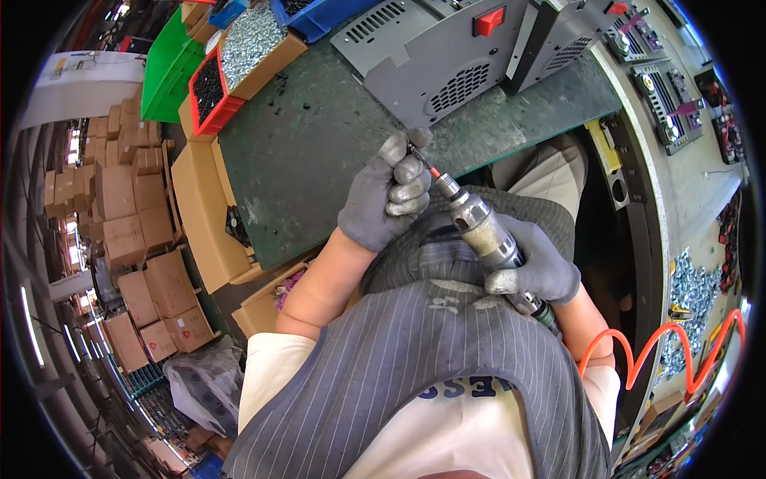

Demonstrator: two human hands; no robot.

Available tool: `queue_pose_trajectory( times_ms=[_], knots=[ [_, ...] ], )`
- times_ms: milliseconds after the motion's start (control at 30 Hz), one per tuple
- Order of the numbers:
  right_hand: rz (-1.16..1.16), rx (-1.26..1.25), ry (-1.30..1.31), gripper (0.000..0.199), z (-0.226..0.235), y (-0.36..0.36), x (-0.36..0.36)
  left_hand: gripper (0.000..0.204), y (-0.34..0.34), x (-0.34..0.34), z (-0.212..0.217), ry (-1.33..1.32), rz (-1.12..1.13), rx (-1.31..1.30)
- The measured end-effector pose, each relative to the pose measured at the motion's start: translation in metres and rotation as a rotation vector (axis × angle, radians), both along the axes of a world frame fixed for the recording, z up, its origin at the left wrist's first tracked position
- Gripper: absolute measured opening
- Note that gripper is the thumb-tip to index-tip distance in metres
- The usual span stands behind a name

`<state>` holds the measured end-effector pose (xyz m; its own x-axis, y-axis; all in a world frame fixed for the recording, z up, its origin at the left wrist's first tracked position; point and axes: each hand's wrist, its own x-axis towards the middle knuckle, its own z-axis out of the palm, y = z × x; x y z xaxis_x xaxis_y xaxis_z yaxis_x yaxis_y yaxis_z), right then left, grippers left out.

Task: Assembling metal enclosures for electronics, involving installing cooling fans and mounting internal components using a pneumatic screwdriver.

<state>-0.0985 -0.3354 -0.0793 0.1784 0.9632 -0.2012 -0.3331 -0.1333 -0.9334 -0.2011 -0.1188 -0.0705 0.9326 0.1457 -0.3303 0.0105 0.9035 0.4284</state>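
My right hand (536, 267), in a grey glove, grips the body of a pneumatic screwdriver (483, 231) that points up and left toward the bench. My left hand (387, 195), also gloved, pinches the tool's bit tip (421, 160), apparently with a small screw between the fingertips. Just above the tip lies a grey metal power-supply case (435, 60) with vent holes and a red switch, resting on the green bench mat (319, 152). An orange coiled air hose (662, 343) trails from the tool at the lower right.
Bins of screws (251, 40), a red bin (209, 92) and a green bin (169, 68) stand at the bench's far left. A second case (562, 40) lies to the right. Circuit boards (666, 88) ride a conveyor. Stacked cardboard boxes (128, 207) fill the floor at left.
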Motion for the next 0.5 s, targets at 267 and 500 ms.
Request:
queue_pose_trajectory(
  times_ms=[267, 500],
  knots=[
    [0.008, -0.083, -0.277, 0.075, 0.013, -0.005, 0.008, 0.038, -0.001, 0.003, 0.010, 0.178, -0.030, 0.760],
    [-0.109, -0.094, -0.003, 0.068, 0.030, -0.008, 0.012, 0.036, 0.027, -0.016, 0.001, 0.331, -0.255, 0.766]
  ],
)
